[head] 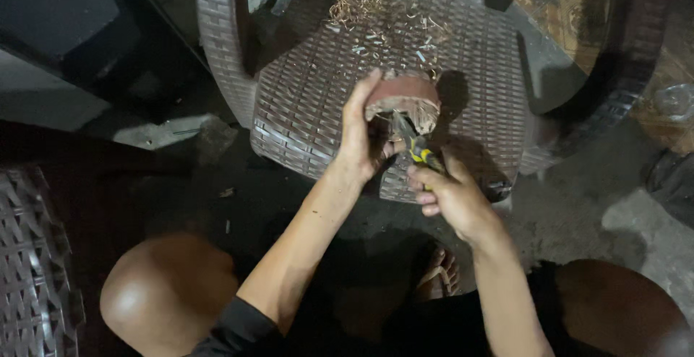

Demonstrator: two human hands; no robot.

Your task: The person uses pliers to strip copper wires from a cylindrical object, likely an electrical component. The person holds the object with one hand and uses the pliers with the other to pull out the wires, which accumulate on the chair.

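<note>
Left hand [359,140]: fingers curled over a reddish-brown curved piece [402,94], gripped above the seat of a brown woven plastic chair [463,75]. Right hand [452,196]: closed round yellow-and-black-handled pliers [416,146], tip touching the piece's underside. Pale shavings [376,13] scattered on the seat behind. Grey concrete floor [636,219] below.

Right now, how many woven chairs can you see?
2. One chair stands in front of the person, its seat strewn with shavings, just beyond the two hands. The other chair shows only partly at the lower left edge. More may be hidden in the dark.
</note>
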